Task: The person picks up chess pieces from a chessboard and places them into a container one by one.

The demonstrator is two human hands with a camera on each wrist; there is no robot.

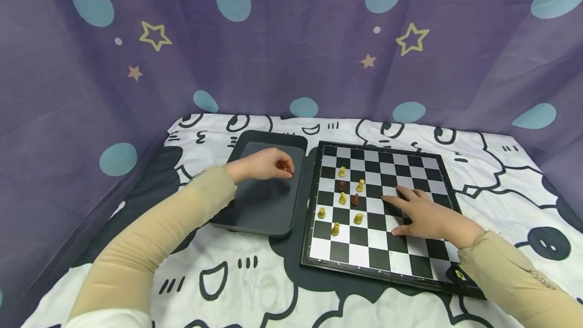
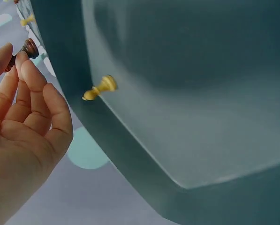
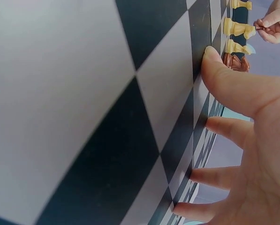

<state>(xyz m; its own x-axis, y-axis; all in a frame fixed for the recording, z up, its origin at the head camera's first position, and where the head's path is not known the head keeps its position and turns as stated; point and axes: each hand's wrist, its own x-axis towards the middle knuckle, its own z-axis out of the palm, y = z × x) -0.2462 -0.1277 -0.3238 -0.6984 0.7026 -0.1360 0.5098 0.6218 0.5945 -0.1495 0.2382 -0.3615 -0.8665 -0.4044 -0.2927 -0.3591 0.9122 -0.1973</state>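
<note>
My left hand (image 1: pixel 267 164) is over the dark grey tray (image 1: pixel 255 224). Its thumb and fingertips pinch a dark brown chess piece (image 2: pixel 30 48), seen best in the left wrist view. A yellow chess piece (image 2: pixel 102 87) shows against the tray's inner wall there; the head view does not reveal it. My right hand (image 1: pixel 421 211) has its fingers spread and touches the right half of the chessboard (image 1: pixel 378 239), gripping nothing. On the board's left half stand several yellow pieces (image 1: pixel 335 229) and two dark brown ones, a piece (image 1: pixel 341 185) and another (image 1: pixel 355 199).
Tray and board lie side by side on a white cloth (image 1: pixel 255 287) with black cartoon drawings. Behind them hangs a purple curtain (image 1: pixel 282 39) with stars and blue ovals. A small dark tag (image 1: pixel 459 275) is at the board's near right corner.
</note>
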